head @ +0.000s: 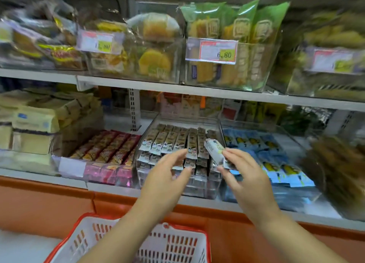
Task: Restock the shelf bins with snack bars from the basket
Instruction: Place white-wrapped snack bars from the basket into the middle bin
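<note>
My right hand (245,175) pinches a white-wrapped snack bar (214,150) and holds it tilted just over the right front of a clear shelf bin (216,191). Rows of matching brown-and-white bars (173,140) fill that bin. My left hand (167,173) reaches toward the bin's front with its fingers spread and relaxed, holding nothing. A white basket with a red rim (173,241) sits below my arms at the bottom of the view; its contents are hidden.
Red-wrapped bars (110,148) fill the bin to the left, blue-and-yellow packs (262,154) the bin to the right. The upper shelf (197,89) carries clear bins of bagged pastries with price tags. An orange ledge (59,199) runs under the lower shelf.
</note>
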Tool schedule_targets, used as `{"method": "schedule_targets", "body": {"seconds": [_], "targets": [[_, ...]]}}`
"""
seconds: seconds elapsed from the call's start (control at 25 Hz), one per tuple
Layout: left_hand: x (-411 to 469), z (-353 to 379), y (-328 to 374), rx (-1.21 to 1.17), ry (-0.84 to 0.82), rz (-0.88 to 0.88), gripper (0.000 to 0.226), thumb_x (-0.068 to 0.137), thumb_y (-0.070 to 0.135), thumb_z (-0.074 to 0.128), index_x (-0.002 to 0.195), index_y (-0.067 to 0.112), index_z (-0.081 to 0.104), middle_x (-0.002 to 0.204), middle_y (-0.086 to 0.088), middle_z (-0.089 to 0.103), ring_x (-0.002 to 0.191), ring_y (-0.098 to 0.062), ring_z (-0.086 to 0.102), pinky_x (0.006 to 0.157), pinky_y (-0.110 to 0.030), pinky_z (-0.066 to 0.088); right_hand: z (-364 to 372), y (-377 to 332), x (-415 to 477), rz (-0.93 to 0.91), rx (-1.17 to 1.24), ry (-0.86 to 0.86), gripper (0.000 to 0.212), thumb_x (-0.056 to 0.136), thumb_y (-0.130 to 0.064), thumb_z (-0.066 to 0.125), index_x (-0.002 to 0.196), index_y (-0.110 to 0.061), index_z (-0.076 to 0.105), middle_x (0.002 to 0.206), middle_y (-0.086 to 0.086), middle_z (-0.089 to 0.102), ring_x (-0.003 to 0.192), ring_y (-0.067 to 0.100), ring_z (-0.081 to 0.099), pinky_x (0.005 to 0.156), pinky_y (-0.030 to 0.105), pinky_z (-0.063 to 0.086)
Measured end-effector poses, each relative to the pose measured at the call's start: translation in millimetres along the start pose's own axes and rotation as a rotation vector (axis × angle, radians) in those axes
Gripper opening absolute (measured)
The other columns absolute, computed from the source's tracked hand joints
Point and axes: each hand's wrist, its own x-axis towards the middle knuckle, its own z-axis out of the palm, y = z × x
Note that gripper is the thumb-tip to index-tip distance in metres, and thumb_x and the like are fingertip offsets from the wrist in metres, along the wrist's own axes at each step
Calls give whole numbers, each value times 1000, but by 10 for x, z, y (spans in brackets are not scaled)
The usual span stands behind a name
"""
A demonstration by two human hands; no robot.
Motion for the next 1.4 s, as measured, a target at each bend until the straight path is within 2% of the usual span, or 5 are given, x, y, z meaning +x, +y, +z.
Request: {"method": "schedule_targets", "body": {"seconds": [0.32,0.52,0.68,0.88,1.4], "targets": [[2,-191,-552,230,105,71,46,93,29,55,133,46,42,120,42,36,115,15,39,101,-16,33,419,305,456,133,-560,-278,54,88,-56,55,129,-20,60,129,-4,59,119,22,42,96,36,37],[-236,-213,-1040,334,72,14,42,92,23,55,129,40,50,120,31,48,107,14,46,88,-10,36,425,-40,101,48,-93,68,38,94,-43,50,124,-22,58,116,-15,54,111,9,44,96,19,32],[-838,-15,-1627,407,-126,-194,44,92,19,55,134,29,50,133,12,51,118,-6,49,101,-23,38,1128,-413,-920,429,265,-476,28,95,-33,46,123,-34,50,112,-26,45,110,6,50,96,23,41],[-1737,53,-2395,426,-366,-531,48,95,29,50,142,31,41,145,8,44,129,-11,44,100,-24,35,2119,-350,-2415,1033,73,-965,53,97,-23,50,145,-7,34,141,16,45,128,28,47,105,32,38],[-1871,172,-2864,240,-371,-820,49,95,24,52,142,31,42,143,5,48,123,-16,51,106,-36,42,2829,-25,-2859,1405,-35,-701,50,85,-13,62,131,-8,42,120,18,58,105,36,60,89,42,51]]}}
